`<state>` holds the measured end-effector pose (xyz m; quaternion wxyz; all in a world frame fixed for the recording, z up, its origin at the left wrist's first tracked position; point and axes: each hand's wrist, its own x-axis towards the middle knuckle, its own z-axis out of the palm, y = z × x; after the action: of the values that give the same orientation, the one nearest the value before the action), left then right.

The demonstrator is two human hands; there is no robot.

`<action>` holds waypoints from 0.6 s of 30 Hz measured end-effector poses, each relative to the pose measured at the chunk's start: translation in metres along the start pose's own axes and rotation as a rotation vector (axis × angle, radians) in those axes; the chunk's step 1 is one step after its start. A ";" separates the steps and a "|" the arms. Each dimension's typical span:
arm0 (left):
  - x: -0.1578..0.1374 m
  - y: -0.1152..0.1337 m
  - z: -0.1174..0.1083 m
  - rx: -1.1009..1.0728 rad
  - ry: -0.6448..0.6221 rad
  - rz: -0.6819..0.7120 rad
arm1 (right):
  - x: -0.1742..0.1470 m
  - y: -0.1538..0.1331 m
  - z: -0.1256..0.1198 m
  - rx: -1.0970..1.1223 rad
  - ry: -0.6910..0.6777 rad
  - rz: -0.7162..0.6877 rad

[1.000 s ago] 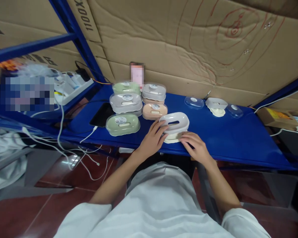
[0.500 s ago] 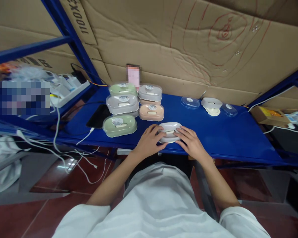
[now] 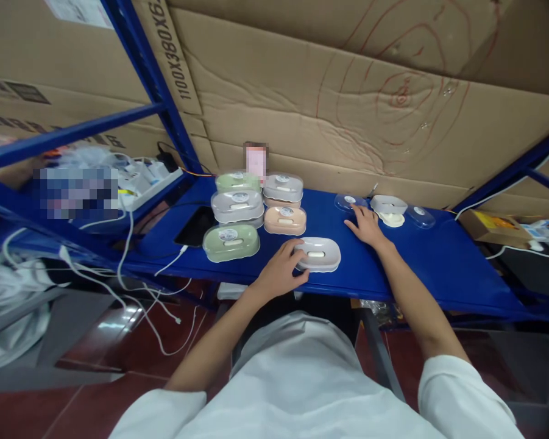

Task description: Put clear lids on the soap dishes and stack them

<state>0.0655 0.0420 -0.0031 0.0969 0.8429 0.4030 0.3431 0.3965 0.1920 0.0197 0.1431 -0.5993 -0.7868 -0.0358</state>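
A lidless pale grey oval soap dish [image 3: 322,255] with a white slot in its middle sits near the table's front edge. My left hand [image 3: 281,268] grips its left end, thumb at the near side and fingers over the far rim. Farther back on the right, my right hand [image 3: 368,225] reaches to a clear plastic lid [image 3: 345,202] with a round label. Its fingers are apart, the fingertips at the lid's right edge; whether they touch it I cannot tell. Beside that lid stands another grey soap dish [image 3: 388,204] with a cream-coloured piece [image 3: 392,219] in front of it.
Several lidded soap dishes stand at the left: a green one [image 3: 231,247], a grey one [image 3: 235,210] and a peach one [image 3: 285,224] among them. Another clear lid [image 3: 421,216] lies at right. A black tablet-like slab [image 3: 194,227], white cables [image 3: 128,256] and a small cardboard box [image 3: 491,228] flank the blue table [image 3: 439,262].
My right hand has left the grey soap dish and moved forward and right to the clear lid. My left hand stays on the dish. The camera view has shifted slightly.
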 end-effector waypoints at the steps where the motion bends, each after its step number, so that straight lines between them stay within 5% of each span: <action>1: 0.000 -0.001 0.000 -0.024 -0.005 -0.004 | 0.000 0.003 0.004 -0.004 -0.003 -0.001; 10: -0.001 -0.001 -0.006 -0.207 -0.131 -0.163 | -0.008 0.031 0.021 0.291 0.125 -0.107; 18: 0.002 -0.009 0.000 -0.322 -0.012 -0.170 | -0.055 -0.027 -0.007 0.545 0.078 -0.210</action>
<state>0.0612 0.0492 -0.0058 0.2614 0.7815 0.4120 0.3888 0.3849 0.1315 0.0144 0.3245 -0.4521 -0.8190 0.1395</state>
